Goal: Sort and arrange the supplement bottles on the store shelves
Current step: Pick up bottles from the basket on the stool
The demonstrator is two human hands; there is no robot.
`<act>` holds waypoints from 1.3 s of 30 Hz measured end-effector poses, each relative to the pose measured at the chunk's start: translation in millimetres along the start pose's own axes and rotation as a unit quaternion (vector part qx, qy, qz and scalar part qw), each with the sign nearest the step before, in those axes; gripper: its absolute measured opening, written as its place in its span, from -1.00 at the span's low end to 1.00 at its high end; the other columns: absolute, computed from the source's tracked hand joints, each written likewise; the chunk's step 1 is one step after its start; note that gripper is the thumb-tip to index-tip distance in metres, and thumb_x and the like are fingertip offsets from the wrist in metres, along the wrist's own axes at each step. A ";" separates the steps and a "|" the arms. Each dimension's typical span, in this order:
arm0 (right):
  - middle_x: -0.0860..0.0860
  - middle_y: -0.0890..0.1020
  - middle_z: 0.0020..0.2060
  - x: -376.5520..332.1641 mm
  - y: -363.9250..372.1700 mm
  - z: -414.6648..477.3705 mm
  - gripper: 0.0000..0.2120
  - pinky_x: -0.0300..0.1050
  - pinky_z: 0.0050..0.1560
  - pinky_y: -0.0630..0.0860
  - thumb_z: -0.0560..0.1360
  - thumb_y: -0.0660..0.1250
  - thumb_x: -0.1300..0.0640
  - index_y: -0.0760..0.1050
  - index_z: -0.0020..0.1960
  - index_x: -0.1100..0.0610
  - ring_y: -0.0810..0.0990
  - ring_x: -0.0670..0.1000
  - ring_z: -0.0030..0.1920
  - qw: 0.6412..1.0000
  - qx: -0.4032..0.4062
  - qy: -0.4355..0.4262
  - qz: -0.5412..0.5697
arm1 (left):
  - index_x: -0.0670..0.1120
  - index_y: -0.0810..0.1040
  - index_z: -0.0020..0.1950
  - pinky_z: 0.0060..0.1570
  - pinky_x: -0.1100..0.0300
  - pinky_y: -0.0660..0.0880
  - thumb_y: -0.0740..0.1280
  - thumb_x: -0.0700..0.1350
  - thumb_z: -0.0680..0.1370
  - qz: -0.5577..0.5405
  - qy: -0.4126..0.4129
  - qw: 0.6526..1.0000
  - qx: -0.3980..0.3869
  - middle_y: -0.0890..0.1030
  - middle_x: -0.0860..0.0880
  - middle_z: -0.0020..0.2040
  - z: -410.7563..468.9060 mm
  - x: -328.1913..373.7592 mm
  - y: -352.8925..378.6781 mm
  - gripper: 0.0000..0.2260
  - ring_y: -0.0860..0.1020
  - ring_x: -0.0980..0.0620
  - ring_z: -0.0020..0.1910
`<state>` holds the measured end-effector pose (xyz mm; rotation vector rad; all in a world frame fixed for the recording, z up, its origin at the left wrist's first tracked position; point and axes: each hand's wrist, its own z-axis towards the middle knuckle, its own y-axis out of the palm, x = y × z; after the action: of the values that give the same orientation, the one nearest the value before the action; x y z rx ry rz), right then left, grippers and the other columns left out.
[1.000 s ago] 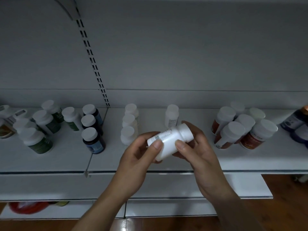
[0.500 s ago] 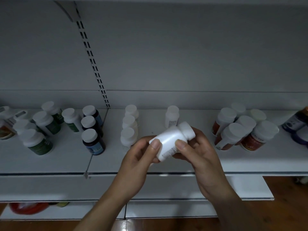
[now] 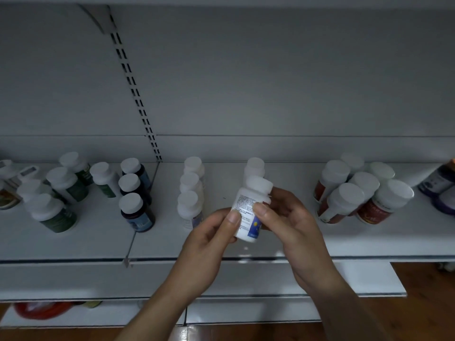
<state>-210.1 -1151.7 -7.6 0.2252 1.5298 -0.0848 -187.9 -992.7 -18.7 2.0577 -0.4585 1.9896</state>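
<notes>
The left hand (image 3: 206, 242) and the right hand (image 3: 293, 225) hold one white bottle (image 3: 247, 205) between them, raised over the front part of the shelf (image 3: 167, 242). The left hand pinches the lower end, its thumb flat on the label and its other fingers curled behind. The right hand grips the upper half, thumb on the label's right side and fingers wrapped round the back below the white cap (image 3: 259, 184). The bottle stands nearly upright, the cap leaning a little to the right. Its small print faces the camera, with a blue patch low on the label. Just left of the hands a row of three white bottles (image 3: 190, 193) runs front to back on the shelf. Another white bottle (image 3: 254, 166) stands behind the held one, partly hidden by it. Further left come three dark blue-labelled bottles (image 3: 135, 193), then a loose group of green-labelled bottles (image 3: 61, 195). To the right sits a tight cluster of red-labelled bottles (image 3: 357, 195), and dark purple bottles (image 3: 440, 188) are cut off at the edge. A grey back panel (image 3: 270, 82) rises behind, crossed by a slotted upright (image 3: 138, 94). Below are a lower shelf (image 3: 73, 279) and a wooden floor (image 3: 430, 303).
</notes>
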 end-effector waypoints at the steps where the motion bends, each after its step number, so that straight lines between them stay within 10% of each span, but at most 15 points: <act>1: 0.01 0.69 0.00 -0.4 -0.8 0.5 -0.56 -0.04 0.10 0.56 0.31 0.47 -0.10 0.57 0.14 0.02 0.66 0.03 0.05 1.000 0.000 -0.001 -0.005 | 0.06 0.63 0.14 0.10 0.27 0.50 0.22 0.18 0.52 -0.003 -0.001 1.000 -0.003 0.69 0.08 0.04 -0.1 0.3 0.0 -0.66 0.62 0.13 0.07; 9: -0.08 0.69 -0.03 -3.3 0.5 4.4 -0.73 -0.17 0.00 0.60 0.49 0.43 0.16 0.58 0.16 -0.03 0.68 -0.07 -0.02 0.994 -0.058 0.002 -0.091 | 0.23 0.45 0.31 0.21 0.16 0.46 0.47 0.13 0.37 0.074 0.015 0.997 0.028 0.59 0.20 0.19 4.2 -14.7 -3.7 -0.48 0.54 0.19 0.20; 16: -0.17 0.66 -0.02 13.3 8.2 44.9 -0.83 -0.47 -0.14 0.45 0.45 0.46 0.11 0.57 0.00 -0.09 0.59 -0.30 -0.12 0.990 0.089 -0.015 -0.108 | 0.33 0.42 0.21 0.03 0.36 0.44 0.53 0.01 0.42 0.103 -0.022 0.983 0.150 0.54 0.39 0.11 -5.3 -53.5 -11.5 -0.53 0.51 0.34 0.11; 27: 0.03 0.40 0.40 56.5 -1.4 110.2 -0.35 -0.17 0.30 0.29 0.46 0.45 0.05 0.28 0.48 0.07 0.38 0.03 0.38 0.943 0.138 -0.024 -0.302 | 0.31 0.39 0.13 0.11 0.37 0.44 0.52 -0.11 0.43 0.115 0.009 0.964 0.241 0.55 0.23 0.11 -27.2 -79.3 -17.4 -0.54 0.53 0.17 0.15; 39: 0.00 0.56 0.20 71.8 0.1 92.8 -0.57 -0.17 0.06 0.42 0.45 0.48 0.08 0.47 0.28 0.02 0.55 -0.03 0.11 0.951 0.147 -0.009 -0.272 | 0.23 0.40 0.16 0.05 0.43 0.45 0.55 -0.06 0.41 0.171 0.006 0.953 0.251 0.54 0.18 0.14 -21.2 -90.4 -23.8 -0.54 0.52 0.23 0.11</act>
<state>-116.1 -1163.8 -76.8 0.0314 1.5205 -0.7535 -200.3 -957.5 -107.0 2.3846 -0.3501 2.5345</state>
